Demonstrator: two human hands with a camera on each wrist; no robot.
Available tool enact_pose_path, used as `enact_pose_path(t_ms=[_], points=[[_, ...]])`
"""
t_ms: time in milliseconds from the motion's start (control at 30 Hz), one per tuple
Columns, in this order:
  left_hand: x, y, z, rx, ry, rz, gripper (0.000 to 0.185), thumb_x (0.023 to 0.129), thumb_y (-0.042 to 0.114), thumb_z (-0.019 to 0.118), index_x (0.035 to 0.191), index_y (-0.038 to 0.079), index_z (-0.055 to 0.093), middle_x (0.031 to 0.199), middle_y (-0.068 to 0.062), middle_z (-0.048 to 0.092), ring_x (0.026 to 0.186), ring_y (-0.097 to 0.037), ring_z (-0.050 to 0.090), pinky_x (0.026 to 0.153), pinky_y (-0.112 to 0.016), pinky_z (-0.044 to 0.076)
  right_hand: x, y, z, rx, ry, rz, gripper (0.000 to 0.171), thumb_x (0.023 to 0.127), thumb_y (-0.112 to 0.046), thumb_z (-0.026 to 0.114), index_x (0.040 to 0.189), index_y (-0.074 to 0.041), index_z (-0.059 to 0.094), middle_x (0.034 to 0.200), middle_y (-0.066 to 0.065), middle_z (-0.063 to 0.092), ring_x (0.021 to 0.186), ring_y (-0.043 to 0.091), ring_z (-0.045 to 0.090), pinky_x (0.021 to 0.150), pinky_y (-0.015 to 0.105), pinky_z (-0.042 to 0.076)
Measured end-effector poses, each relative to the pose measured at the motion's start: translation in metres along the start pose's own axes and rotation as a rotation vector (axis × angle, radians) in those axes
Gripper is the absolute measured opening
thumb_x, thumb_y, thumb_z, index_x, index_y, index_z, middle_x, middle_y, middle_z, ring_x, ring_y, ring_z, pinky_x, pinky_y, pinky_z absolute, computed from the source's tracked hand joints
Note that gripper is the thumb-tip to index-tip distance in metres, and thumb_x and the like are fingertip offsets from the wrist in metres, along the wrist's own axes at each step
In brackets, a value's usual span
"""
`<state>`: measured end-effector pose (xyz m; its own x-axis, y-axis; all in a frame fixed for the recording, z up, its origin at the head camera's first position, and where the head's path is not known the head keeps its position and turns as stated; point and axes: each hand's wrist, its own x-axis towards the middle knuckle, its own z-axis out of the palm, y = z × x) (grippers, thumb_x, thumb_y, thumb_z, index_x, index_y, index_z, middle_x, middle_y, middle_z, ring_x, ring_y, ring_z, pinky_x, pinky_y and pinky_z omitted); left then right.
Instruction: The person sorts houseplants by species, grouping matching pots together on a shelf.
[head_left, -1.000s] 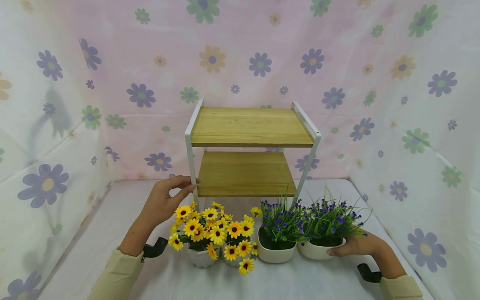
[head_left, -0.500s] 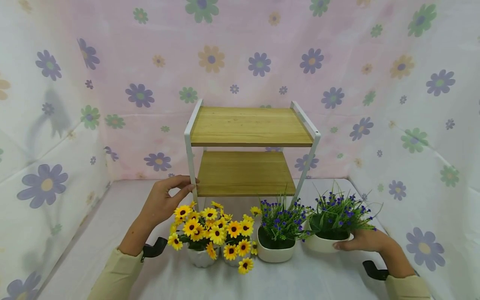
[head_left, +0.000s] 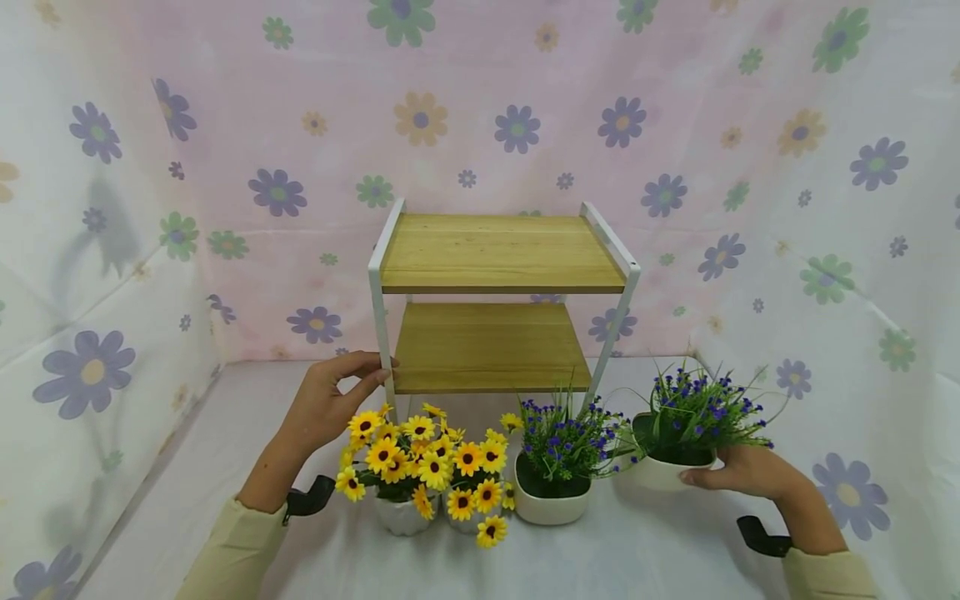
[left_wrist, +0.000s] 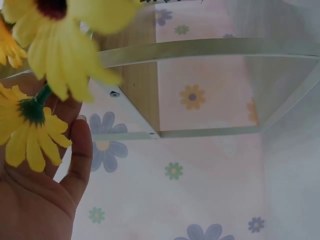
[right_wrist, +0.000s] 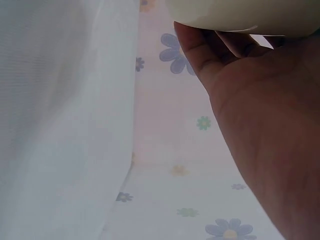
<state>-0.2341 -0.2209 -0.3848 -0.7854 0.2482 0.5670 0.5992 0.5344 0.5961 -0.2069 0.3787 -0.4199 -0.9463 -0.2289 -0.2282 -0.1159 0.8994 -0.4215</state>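
Fingers of the left hand (head_left: 328, 398) pinch the left front post (head_left: 380, 325) of the two-tier shelf (head_left: 502, 254) of yellowish wood and white metal, probably steadying it. Right of and before the shelf, the right hand (head_left: 748, 472) grips a cream oval pot (head_left: 663, 477) of purple flowers (head_left: 701, 407) by its side, likely sparing the foliage.

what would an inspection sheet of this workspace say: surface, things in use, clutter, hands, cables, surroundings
surface: white surface under everything
things in use: two-tier wooden shelf; before it, two yellow-flower pots and a standing purple-flower pot; to the right, a held purple-flower pot
clutter: nothing seen
hands: left hand pinches the shelf's left front post; right hand grips the held pot; each wrist carries a black device
cables: nothing seen
surroundings: flower-print backdrop behind and on both sides
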Motion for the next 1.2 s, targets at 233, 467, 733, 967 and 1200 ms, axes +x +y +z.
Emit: enact_pose_path(t_ms=[233,467,733,967,1200], points=[[0.001,-0.001,0.000,0.007,-0.009,-0.016,0.021,0.104,0.010,0.069,0.122,0.016,0.079,0.110,0.003,0.080,0.100,-0.012,0.073,0.092,-0.036,0.060,-0.002,0.002,0.003,0.127,0.160,-0.140,0.110,0.091,-0.034,0.080,0.156,0.025,0.013,0.149,0.054,0.033,0.124,0.072,0.049,0.096,0.074,0.051],[0.000,-0.003,0.001,0.003,-0.009,-0.011,0.021,0.104,0.009,0.069,0.122,0.015,0.079,0.110,0.003,0.080,0.100,-0.012,0.073,0.093,-0.039,0.060,-0.001,0.003,0.001,0.239,0.277,-0.290,0.109,0.089,-0.015,0.083,0.163,0.014,0.009,0.158,0.048,0.028,0.141,0.056,0.043,0.098,0.043,0.060],[0.000,-0.002,0.001,-0.009,-0.008,-0.009,0.020,0.104,0.008,0.069,0.120,0.014,0.079,0.110,0.004,0.080,0.101,-0.012,0.073,0.094,-0.033,0.059,0.001,0.000,-0.005,0.459,0.349,-0.571,0.116,0.084,0.016,0.077,0.172,-0.016,0.008,0.165,-0.017,0.027,0.140,-0.018,0.031,0.098,0.005,0.044],[0.000,-0.006,0.000,-0.031,-0.018,0.001,0.020,0.104,0.008,0.068,0.120,0.014,0.079,0.111,0.004,0.080,0.102,-0.012,0.074,0.092,-0.026,0.058,-0.002,-0.012,-0.025,0.458,0.416,-0.587,0.105,0.082,0.023,0.073,0.166,-0.016,0.025,0.146,-0.018,0.051,0.125,-0.006,0.054,0.088,0.011,0.054],[0.000,-0.007,0.000,-0.031,-0.027,-0.003,0.020,0.105,0.009,0.068,0.121,0.014,0.079,0.113,0.003,0.080,0.105,-0.014,0.074,0.094,-0.035,0.061,-0.006,-0.028,-0.050,0.465,0.474,-0.571,0.101,0.083,0.026,0.072,0.164,-0.017,0.031,0.141,-0.015,0.056,0.119,-0.004,0.058,0.087,0.010,0.054]])
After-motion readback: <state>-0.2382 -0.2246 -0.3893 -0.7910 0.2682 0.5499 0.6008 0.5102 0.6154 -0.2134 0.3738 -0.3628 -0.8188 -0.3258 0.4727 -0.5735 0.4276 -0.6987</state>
